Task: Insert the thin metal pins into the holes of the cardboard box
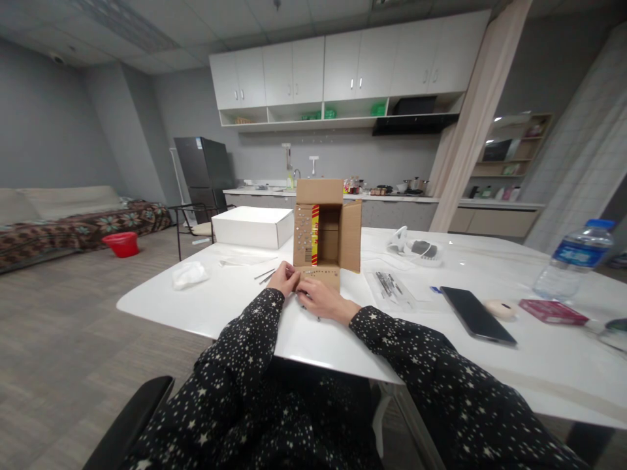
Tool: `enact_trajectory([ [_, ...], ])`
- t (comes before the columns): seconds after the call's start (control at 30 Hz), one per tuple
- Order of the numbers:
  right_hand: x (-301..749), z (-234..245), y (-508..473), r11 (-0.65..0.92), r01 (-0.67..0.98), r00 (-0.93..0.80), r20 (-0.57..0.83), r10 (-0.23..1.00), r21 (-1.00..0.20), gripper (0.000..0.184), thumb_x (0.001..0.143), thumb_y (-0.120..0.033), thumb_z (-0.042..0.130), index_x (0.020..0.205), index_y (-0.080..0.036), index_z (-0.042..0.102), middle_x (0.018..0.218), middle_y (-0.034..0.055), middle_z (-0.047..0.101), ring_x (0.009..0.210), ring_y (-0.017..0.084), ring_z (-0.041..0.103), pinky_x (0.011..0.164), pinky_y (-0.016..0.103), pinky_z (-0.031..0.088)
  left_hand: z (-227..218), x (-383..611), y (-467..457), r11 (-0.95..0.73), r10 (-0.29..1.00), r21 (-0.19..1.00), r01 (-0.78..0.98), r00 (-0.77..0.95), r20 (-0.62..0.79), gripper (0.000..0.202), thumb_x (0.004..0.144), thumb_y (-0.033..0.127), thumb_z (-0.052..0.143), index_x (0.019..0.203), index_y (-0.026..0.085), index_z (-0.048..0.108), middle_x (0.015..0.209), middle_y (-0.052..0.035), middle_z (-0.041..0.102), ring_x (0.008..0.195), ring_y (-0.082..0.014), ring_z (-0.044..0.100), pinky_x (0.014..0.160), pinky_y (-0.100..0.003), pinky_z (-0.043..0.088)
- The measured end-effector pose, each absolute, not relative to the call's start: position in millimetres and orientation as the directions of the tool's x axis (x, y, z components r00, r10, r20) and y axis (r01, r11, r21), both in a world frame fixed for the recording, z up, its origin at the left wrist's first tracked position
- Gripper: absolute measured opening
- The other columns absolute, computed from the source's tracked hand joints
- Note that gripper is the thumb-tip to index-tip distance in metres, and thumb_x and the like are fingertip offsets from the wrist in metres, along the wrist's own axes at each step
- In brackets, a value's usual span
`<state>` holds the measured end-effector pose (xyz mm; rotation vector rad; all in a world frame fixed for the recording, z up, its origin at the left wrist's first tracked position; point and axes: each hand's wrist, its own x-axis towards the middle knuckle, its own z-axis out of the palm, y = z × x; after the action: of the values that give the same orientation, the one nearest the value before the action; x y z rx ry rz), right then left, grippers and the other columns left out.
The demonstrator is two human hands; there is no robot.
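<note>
An open cardboard box (pixel 327 226) lies on its side on the white table, its opening facing me and its flaps spread. Many small shiny bits dot the left flap (pixel 304 236), and a row of small dark dots runs along the lower flap (pixel 329 273). My left hand (pixel 284 279) is closed at the lower flap's left corner, fingertips together. Beside it my right hand (pixel 321 299) is closed too, its fingertips meeting the left ones and covering part of the flap. What the fingers pinch is hidden. Thin metal rods (pixel 266 276) lie left of my left hand.
A white box (pixel 252 226) stands behind to the left, with a crumpled white tissue (pixel 189 275) nearer. On the right are a clear plastic case (pixel 390 290), a white cabled device (pixel 416 249), a phone (pixel 476 314), a dark red packet (pixel 552 311) and a water bottle (pixel 573 260).
</note>
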<state>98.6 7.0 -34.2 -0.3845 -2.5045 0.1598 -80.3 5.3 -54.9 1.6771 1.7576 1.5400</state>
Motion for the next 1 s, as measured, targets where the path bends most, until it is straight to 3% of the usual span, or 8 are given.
enact_trajectory([
  [0.23,97.8,-37.5,9.4,0.955,0.23,-0.752,0.589,0.295,-0.184,0.012,0.09,-0.018,0.049,0.097,-0.02,0.058,0.102,0.0063,0.059,0.091,0.016,0.056,0.081,0.029,0.046,-53.4,-80.7,4.3,-0.236,0.849,0.792,0.563,-0.277,0.45,0.024,0.071,0.036,0.063,0.08,0.021,0.046,0.056,0.0069,0.052,0.051,-0.0116,0.049,0.055,-0.026,0.039],
  [0.5,96.0,-36.6,11.8,0.956,0.214,-0.673,0.678,0.294,-0.202,0.014,0.093,-0.021,0.046,0.092,-0.019,0.059,0.093,0.0057,0.056,0.085,0.015,0.056,0.08,0.03,0.048,-46.3,-75.3,0.2,-0.236,0.846,0.801,0.55,-0.289,0.448,0.021,0.072,0.032,0.062,0.077,0.021,0.045,0.054,0.0071,0.051,0.05,-0.0118,0.049,0.054,-0.025,0.039],
  [0.7,97.8,-36.4,19.5,0.955,0.205,-0.619,0.728,0.295,-0.213,0.021,0.095,-0.022,0.045,0.107,-0.021,0.061,0.102,0.0071,0.058,0.095,0.017,0.056,0.085,0.032,0.048,-50.2,-79.1,3.4,-0.244,0.843,0.804,0.543,-0.291,0.452,0.025,0.069,0.036,0.065,0.076,0.021,0.047,0.057,0.0059,0.054,0.053,-0.0119,0.05,0.055,-0.025,0.039],
  [1.0,100.1,-33.7,28.3,0.913,0.363,-0.566,0.735,0.373,-0.184,0.023,0.096,-0.024,0.044,0.11,-0.02,0.062,0.099,0.0079,0.063,0.096,0.02,0.057,0.087,0.034,0.044,-55.5,-83.8,8.2,-0.232,0.855,0.821,0.522,-0.293,0.428,0.026,0.069,0.038,0.064,0.077,0.021,0.046,0.059,0.0058,0.055,0.055,-0.0118,0.05,0.056,-0.025,0.038],
])
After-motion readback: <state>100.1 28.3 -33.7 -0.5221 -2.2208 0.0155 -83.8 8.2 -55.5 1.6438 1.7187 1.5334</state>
